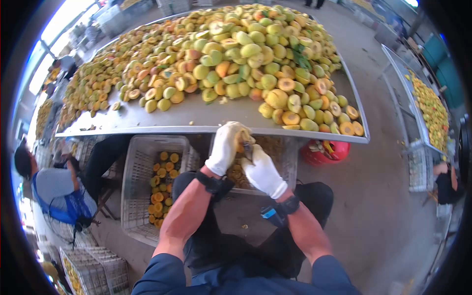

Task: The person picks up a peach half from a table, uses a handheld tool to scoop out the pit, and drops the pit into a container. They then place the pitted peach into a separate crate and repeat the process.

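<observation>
My left hand (227,146), in a white glove, is closed around a yellow peach (241,146) that its fingers partly cover. My right hand (266,172), also gloved in white, grips a small dark metal tool (248,150) whose tip meets the fruit; its exact kind is hard to make out. Both hands are together just in front of the table's near edge. Beneath them stands a crate (291,169) with pale scraps in it. Ahead, a big heap of whole and halved peaches (236,54) covers much of the metal table (216,114).
Left of my knees, a white plastic crate (129,189) holds peach halves. A red bucket (327,152) sits under the table's right side. At the left a person (61,191) sits close by. Another fruit-covered table (400,93) stands far right, with a person (448,184) near it.
</observation>
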